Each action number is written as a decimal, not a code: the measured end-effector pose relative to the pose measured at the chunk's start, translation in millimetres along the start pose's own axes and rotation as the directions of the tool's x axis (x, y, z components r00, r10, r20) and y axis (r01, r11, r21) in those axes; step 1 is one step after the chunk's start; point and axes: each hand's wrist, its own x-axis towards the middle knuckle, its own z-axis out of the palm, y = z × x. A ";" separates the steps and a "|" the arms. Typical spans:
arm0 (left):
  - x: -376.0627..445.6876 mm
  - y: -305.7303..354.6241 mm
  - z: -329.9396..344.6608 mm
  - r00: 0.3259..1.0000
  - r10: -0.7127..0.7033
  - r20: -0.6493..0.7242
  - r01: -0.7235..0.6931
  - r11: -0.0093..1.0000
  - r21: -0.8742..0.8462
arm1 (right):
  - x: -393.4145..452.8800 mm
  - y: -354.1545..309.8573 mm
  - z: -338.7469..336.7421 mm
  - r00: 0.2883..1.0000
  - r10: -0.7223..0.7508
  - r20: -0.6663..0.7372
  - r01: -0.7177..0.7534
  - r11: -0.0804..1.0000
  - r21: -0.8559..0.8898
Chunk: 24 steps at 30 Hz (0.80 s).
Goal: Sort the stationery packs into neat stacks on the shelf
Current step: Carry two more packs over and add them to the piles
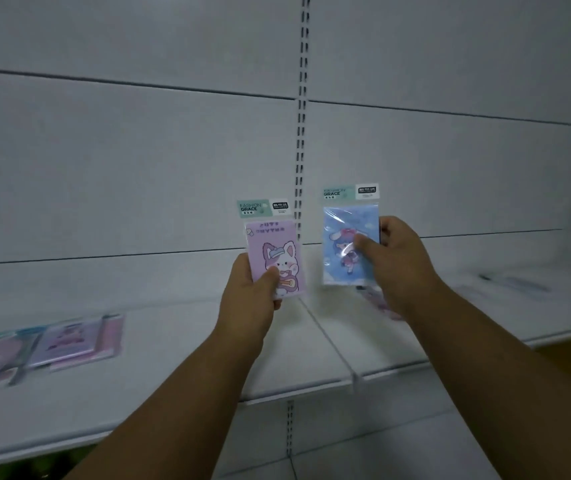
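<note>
The left hand [254,292] is closed around the bottom of a pink pack [274,258] with a bunny on it, thumb on the front, holding it upright. The right hand [393,254] pinches a blue pack [346,244] by its side, thumb on the front, also upright. The two packs are side by side, near but not touching, with the blue one at 3 o'clock from the pink one. Below them is a white shelf [180,355]. At 8 o'clock from the hands, a blurry pile of pink and purple packs [45,344] lies flat on the shelf. Another pack [379,304] peeks out under the right wrist. Behind it all is a white back wall [138,161] with a slotted post [300,133] at 12 o'clock.
</note>
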 end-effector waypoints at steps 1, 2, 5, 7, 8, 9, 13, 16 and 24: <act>-4.4 -3.5 27.6 0.999 -0.013 0.038 0.013 1.000 -0.015 | 2.1 3.1 -27.1 1.000 -0.010 -0.016 0.009 1.000 -0.016; -9.7 -7.0 56.9 0.997 -0.020 0.076 0.022 0.999 -0.030 | 5.1 7.0 -55.2 0.999 -0.013 -0.036 0.012 1.000 -0.023; -28.3 -14.2 149.8 0.985 -0.030 0.170 0.043 0.996 -0.076 | 17.8 18.1 -143.5 0.995 -0.013 -0.098 0.007 0.998 -0.066; -40.1 -15.9 213.5 0.973 -0.064 0.222 0.085 0.993 -0.084 | 27.8 24.2 -201.8 0.992 -0.022 -0.121 0.009 0.994 -0.107; -45.3 -17.5 245.3 0.964 -0.077 0.254 0.100 0.992 -0.080 | 33.5 28.3 -229.6 0.991 -0.035 -0.129 0.018 0.992 -0.126; -49.5 -18.8 274.3 0.955 -0.086 0.282 0.112 0.991 -0.076 | 38.7 33.6 -254.7 0.990 -0.042 -0.138 0.022 0.990 -0.140; -57.8 -30.6 371.5 0.918 -0.129 0.375 0.145 0.989 -0.015 | 63.0 63.0 -333.9 0.983 0.007 -0.181 -0.038 0.985 -0.171; -49.8 -46.2 421.5 0.893 -0.187 0.410 0.186 0.982 0.043 | 88.3 91.2 -367.6 0.978 0.026 -0.207 -0.065 0.982 -0.180; 26.1 -82.8 529.2 0.780 -0.418 0.465 0.371 0.908 0.193 | 176.7 158.9 -405.5 0.959 0.107 -0.264 -0.163 0.966 -0.200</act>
